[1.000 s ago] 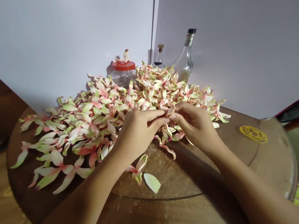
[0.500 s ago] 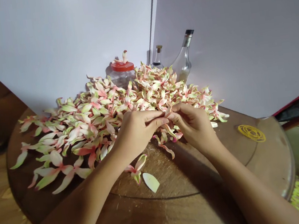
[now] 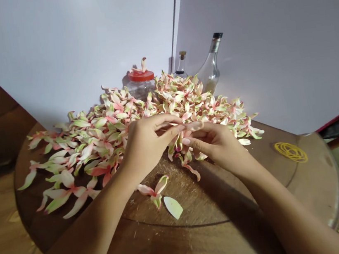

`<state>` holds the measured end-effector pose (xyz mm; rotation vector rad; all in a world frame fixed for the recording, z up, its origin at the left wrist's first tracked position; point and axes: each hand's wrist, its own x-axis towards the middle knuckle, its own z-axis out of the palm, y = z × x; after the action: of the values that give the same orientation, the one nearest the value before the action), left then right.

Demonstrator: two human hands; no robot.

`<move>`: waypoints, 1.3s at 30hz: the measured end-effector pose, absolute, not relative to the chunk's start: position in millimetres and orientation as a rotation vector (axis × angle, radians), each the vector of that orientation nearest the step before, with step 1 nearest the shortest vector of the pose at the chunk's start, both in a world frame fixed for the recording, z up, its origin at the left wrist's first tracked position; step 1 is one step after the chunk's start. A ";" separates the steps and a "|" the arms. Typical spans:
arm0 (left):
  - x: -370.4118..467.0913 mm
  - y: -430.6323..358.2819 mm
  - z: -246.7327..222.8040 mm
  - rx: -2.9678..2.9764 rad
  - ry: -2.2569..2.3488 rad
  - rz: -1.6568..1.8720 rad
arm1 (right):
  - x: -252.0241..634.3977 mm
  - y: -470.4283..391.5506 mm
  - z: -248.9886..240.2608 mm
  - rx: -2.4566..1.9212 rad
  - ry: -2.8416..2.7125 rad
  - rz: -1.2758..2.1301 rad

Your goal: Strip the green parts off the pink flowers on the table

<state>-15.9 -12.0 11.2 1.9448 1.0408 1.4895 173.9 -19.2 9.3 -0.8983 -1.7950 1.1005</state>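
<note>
My left hand [image 3: 151, 142] is closed, with thumb and fingertips pinching a pink-and-white flower [image 3: 193, 126]. One of its petals lies against the fingers of my right hand [image 3: 222, 145]. The right thumb stands apart from those fingers, leaving a gap. Part of the flower is hidden by the fingertips. Behind both hands spreads a large heap of similar flowers [image 3: 95, 132], pale with green tips and pink centres. Nearer me lie a single flower [image 3: 155, 192] and a pale, leaf-shaped flat piece [image 3: 174, 207].
The round wooden table [image 3: 205, 205] stands against pale walls. At the back are a red-lidded jar [image 3: 141, 82] with a flower on top, a small corked bottle [image 3: 181, 65] and a larger glass bottle [image 3: 211, 67]. Yellow coiled bands [image 3: 290, 152] lie at right.
The right thumb and fingers have parted from their pinch at the flower. My left hand has shifted slightly left and up. The view has moved a little.
</note>
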 end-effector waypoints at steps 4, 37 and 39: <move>-10.6 -12.1 6.8 1.826 0.920 1.502 | 170.5 -21.4 13.0 -0.898 -1.691 1.090; -7.9 -15.8 4.0 2.031 1.097 1.505 | 177.3 -22.2 11.2 -0.955 -1.829 0.702; -8.4 -15.1 2.5 2.113 1.188 1.544 | 175.0 -22.9 9.6 -0.975 -1.869 0.625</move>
<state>-8.4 -15.1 2.5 2.1131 1.1882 1.5440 175.0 -22.9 9.6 -0.9745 -1.8686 0.6248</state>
